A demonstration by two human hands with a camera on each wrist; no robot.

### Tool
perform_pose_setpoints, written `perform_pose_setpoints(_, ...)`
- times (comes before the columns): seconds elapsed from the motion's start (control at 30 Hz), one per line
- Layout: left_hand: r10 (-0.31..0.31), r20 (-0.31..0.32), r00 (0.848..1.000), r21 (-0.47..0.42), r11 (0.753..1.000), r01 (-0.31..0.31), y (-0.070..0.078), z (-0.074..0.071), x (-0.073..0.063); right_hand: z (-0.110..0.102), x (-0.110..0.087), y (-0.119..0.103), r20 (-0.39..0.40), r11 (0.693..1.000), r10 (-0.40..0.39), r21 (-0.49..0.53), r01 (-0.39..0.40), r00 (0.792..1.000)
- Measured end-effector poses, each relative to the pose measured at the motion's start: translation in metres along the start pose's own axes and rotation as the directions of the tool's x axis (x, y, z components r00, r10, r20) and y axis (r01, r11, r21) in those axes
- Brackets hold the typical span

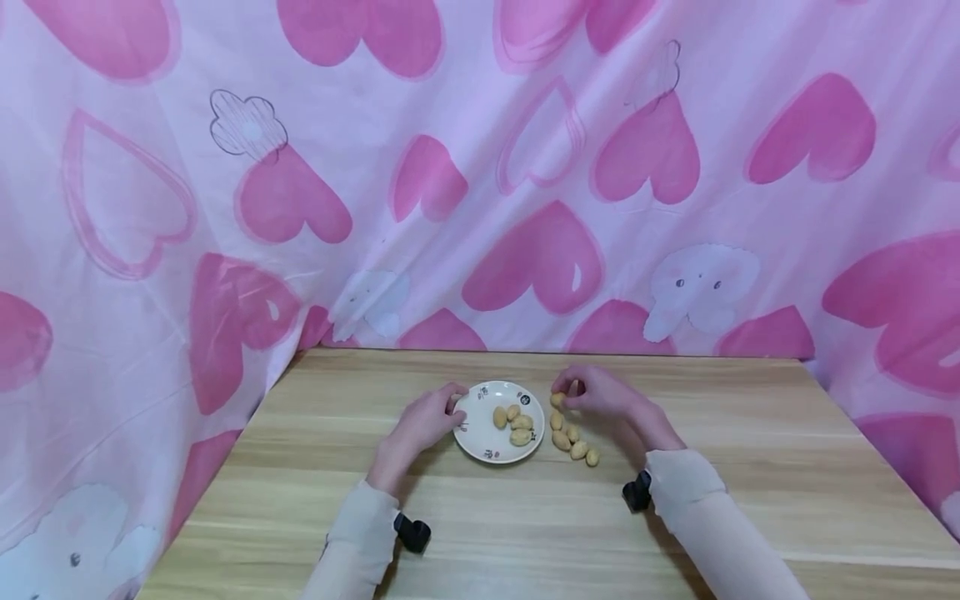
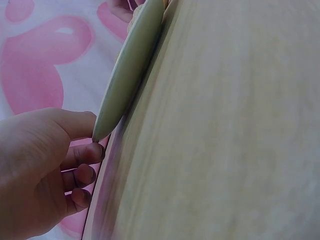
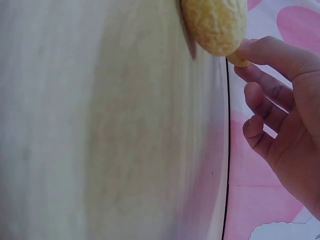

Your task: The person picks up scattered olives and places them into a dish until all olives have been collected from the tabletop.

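Note:
A white plate (image 1: 480, 447) with small printed motifs holds several unshelled peanuts (image 1: 521, 437). At its left side my left hand (image 1: 427, 421) pinches the rim between thumb and forefinger; the left wrist view shows this grip on the plate (image 2: 127, 75) edge-on. To the right of the plate lies a loose line of peanuts (image 1: 561, 440) on the table. My right hand (image 1: 600, 392) pinches the farthest peanut (image 1: 557, 400) of that line. In the right wrist view, this peanut (image 3: 238, 61) is partly hidden behind a nearer peanut (image 3: 215, 25).
The wooden table (image 1: 525, 533) reaches back to a pink and white cloth (image 1: 480, 208) with hearts, which hangs behind it and along both sides. Black wrist cameras are strapped at both cuffs, the left one (image 1: 412, 533) and the right one (image 1: 637, 492).

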State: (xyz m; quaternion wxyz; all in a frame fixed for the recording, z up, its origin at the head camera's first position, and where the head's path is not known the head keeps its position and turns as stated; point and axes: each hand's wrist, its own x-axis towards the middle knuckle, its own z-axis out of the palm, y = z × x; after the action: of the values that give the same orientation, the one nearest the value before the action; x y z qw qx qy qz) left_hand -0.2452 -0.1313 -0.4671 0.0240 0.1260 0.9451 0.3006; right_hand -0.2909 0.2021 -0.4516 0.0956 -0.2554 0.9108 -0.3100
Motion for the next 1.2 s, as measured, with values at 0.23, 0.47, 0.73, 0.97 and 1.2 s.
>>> perform_pose_setpoints(0.23, -0.018, -0.002, 1.0, -0.012, 1.0, 0.018, 0.003, 0.0, -0.001, -0.001, 0.0, -0.005, -0.02, 1.0, -0.027, -0.003, 0.027, 0.999)
perform_pose_setpoints(0.47, -0.007, -0.012, 1.0, -0.007, 1.0, 0.007, 0.002, -0.003, -0.001, -0.002, -0.001, -0.013, -0.025, 0.997, -0.069, -0.036, 0.068, 0.997)
perform_pose_setpoints(0.73, 0.002, -0.004, 1.0, 0.013, 1.0, -0.002, 0.002, 0.0, 0.001, -0.002, -0.006, -0.027, -0.033, 0.994, -0.107, -0.016, 0.106, 0.994)
perform_pose_setpoints(0.97, 0.004, -0.004, 1.0, 0.002, 1.0, -0.004, 0.001, 0.0, 0.002, -0.001, -0.007, -0.038, -0.028, 0.993, -0.112, -0.035, 0.111, 0.993)
perform_pose_setpoints(1.2, -0.007, 0.001, 1.0, 0.001, 1.0, 0.007, 0.001, 0.0, 0.001, 0.003, -0.009, -0.045, -0.035, 0.992, -0.118, -0.056, 0.116, 0.992)
